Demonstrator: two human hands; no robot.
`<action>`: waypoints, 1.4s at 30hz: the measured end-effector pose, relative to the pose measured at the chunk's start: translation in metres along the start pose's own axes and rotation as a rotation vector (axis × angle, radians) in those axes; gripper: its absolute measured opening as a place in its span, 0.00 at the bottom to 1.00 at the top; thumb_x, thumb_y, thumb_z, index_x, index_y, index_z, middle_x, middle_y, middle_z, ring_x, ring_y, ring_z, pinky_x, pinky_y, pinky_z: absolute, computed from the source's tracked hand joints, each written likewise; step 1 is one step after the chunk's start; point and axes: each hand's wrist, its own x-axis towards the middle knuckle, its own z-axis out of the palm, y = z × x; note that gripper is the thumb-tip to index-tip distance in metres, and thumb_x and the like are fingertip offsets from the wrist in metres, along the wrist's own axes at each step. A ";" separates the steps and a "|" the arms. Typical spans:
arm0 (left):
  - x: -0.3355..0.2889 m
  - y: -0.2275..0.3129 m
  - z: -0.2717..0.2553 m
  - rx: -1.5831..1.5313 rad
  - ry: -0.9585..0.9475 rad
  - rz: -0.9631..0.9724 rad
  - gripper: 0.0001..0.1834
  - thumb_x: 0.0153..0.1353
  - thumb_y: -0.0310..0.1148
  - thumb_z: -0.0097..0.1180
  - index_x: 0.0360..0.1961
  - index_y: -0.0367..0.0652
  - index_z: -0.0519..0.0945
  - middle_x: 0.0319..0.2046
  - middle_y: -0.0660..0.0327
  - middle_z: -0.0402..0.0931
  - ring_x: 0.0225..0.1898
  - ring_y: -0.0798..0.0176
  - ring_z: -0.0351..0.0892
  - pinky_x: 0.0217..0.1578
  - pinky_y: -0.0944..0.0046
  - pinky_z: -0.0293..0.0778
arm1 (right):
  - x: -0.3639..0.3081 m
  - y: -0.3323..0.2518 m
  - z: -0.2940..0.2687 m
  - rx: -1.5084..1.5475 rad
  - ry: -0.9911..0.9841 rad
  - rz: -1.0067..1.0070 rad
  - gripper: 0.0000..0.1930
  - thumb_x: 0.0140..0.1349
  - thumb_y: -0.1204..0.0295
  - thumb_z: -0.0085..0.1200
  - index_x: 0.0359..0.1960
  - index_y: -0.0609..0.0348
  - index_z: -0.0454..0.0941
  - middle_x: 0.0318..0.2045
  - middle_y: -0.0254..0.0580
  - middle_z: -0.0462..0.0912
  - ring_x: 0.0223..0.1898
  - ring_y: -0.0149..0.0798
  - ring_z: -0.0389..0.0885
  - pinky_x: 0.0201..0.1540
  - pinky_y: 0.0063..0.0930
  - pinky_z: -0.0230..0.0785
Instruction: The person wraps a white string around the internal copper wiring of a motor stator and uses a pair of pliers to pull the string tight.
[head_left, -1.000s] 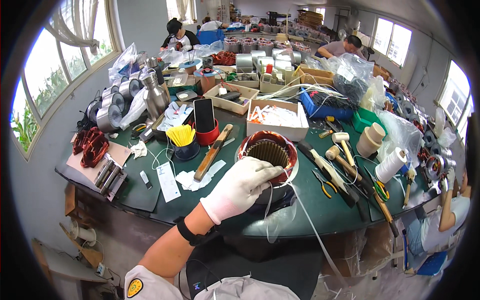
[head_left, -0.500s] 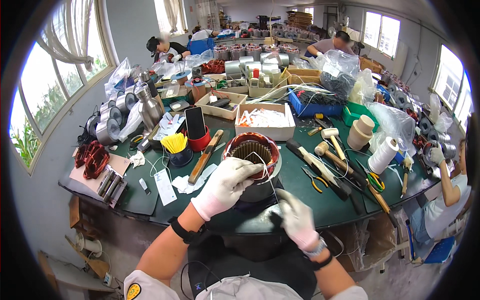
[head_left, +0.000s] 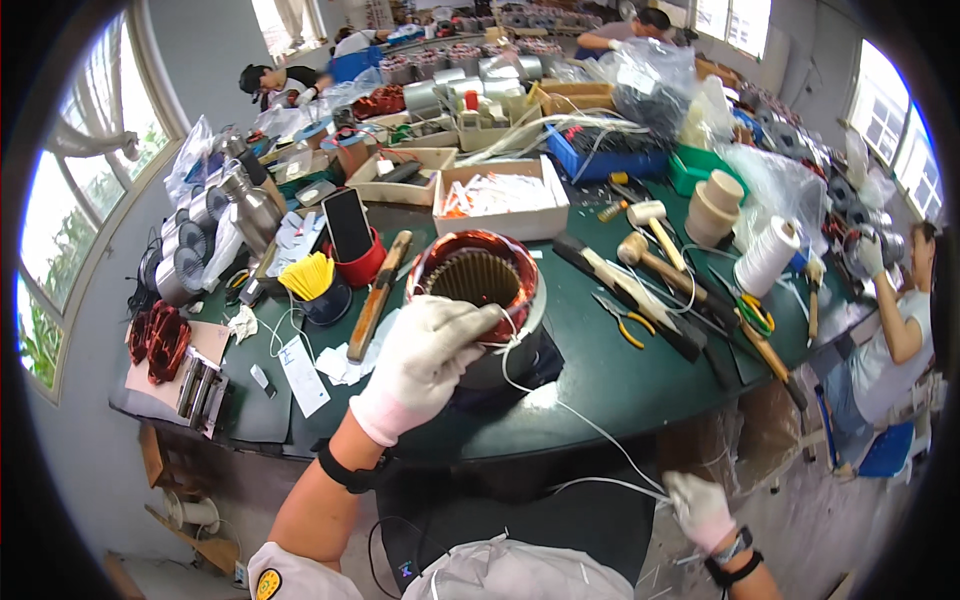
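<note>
A motor stator (head_left: pixel 530 310) stands upright on the green table in front of me, red-brown copper windings (head_left: pixel 475 243) ringing its slotted bore. At the near rim is my left hand (head_left: pixel 425 360), white-gloved, its fingers closed around a white cord (head_left: pixel 560 402) where it meets the winding. The fingertips partly hide this spot. From there the cord runs slack down to the right. My right hand (head_left: pixel 700 510), also gloved, is closed on the cord beyond the table's near edge, low on the right. A loose tail of cord trails leftward from it.
Pliers (head_left: pixel 628 322), mallets (head_left: pixel 660 262) and a white thread spool (head_left: pixel 768 258) lie right of the stator. Leftward are a wooden-handled tool (head_left: pixel 380 295), a red holder with a phone (head_left: pixel 362 260) and yellow strips (head_left: pixel 307 276). Behind stands a box of white pieces (head_left: pixel 500 215). A co-worker (head_left: pixel 890 330) sits at right.
My right hand has moved down and right, away from the stator, drawing out the cord. The loop over the bore has shrunk to the rim. My view has shifted.
</note>
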 end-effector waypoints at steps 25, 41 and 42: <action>0.000 0.001 0.000 0.067 -0.077 0.037 0.28 0.50 0.16 0.65 0.55 0.41 0.85 0.46 0.56 0.83 0.49 0.47 0.81 0.55 0.50 0.73 | 0.258 -0.155 -0.012 0.162 0.638 -0.858 0.27 0.54 0.84 0.57 0.60 0.64 0.80 0.36 0.44 0.84 0.34 0.48 0.85 0.34 0.38 0.77; -0.007 -0.005 0.005 -0.005 -0.028 0.035 0.26 0.54 0.19 0.66 0.57 0.42 0.83 0.45 0.56 0.84 0.48 0.48 0.82 0.52 0.50 0.74 | 0.199 -0.182 -0.034 0.690 0.481 -0.718 0.15 0.78 0.65 0.52 0.49 0.64 0.86 0.45 0.46 0.80 0.30 0.28 0.76 0.35 0.25 0.69; -0.008 -0.007 0.004 0.011 -0.031 0.041 0.25 0.54 0.21 0.67 0.56 0.41 0.83 0.44 0.56 0.84 0.46 0.48 0.82 0.51 0.50 0.74 | 0.225 -0.198 -0.041 0.853 0.415 -0.757 0.16 0.79 0.65 0.51 0.48 0.65 0.86 0.42 0.45 0.81 0.29 0.27 0.74 0.34 0.24 0.68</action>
